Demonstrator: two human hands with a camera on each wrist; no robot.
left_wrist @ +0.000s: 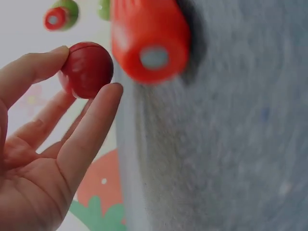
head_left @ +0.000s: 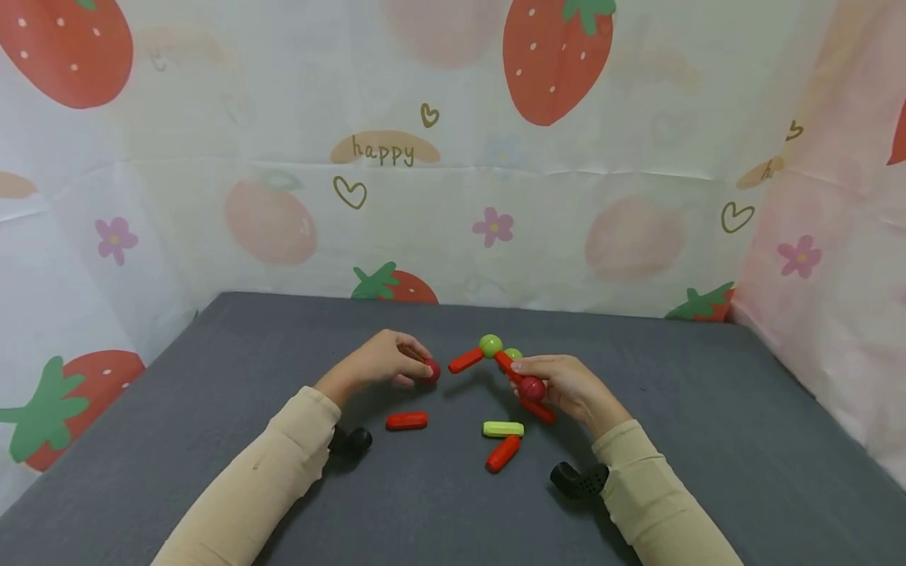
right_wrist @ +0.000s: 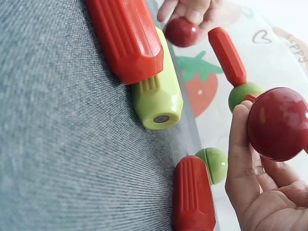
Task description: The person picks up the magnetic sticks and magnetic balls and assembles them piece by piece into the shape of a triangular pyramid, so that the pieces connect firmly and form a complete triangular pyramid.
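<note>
My left hand point(head_left: 382, 363) pinches a dark red ball point(left_wrist: 87, 70) between thumb and fingertips, near the middle of the table. Across from it, my right hand point(head_left: 569, 387) grips another dark red ball point(right_wrist: 279, 124), held with the fingers round its side. From this ball a red rod point(head_left: 506, 364) runs up to a light green ball point(head_left: 491, 346). A second red rod point(head_left: 465, 361) sticks out from that green ball toward my left hand. Under the right hand is a further red rod point(right_wrist: 195, 192), beside another green ball point(right_wrist: 214, 166).
Nearer on the dark grey table point(head_left: 439, 503) lie a red rod point(head_left: 406, 420), a yellow-green rod point(head_left: 503, 429) and one more red rod point(head_left: 503, 453) close against it. Rod ends show grey discs. A fruit-patterned curtain point(head_left: 439, 228) hangs behind the table.
</note>
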